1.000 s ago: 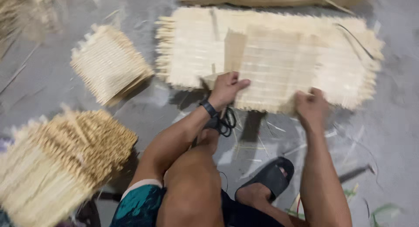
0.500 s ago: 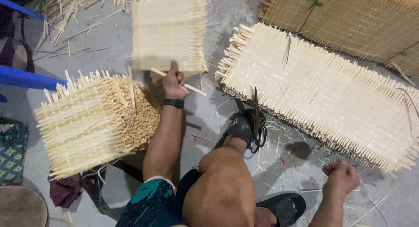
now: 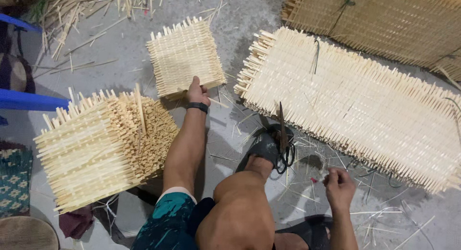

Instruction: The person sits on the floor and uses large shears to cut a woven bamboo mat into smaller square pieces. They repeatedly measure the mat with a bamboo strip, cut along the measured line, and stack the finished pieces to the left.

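Bamboo woven items on concrete floor (image 3: 230,34): one small square mat (image 3: 185,55), one stack of mats (image 3: 103,146), one long mat (image 3: 355,103), one darker panel (image 3: 384,24) top right. One pair of scissors (image 3: 283,139) beside sandalled foot (image 3: 261,149). Left hand (image 3: 197,92) grips near edge of small square mat, fingers curled. Right hand (image 3: 339,185) loosely closed above loose strips; contents cannot tell.

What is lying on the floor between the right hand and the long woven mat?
In the head view, between the right hand and the long woven mat lie thin loose splints on grey floor.
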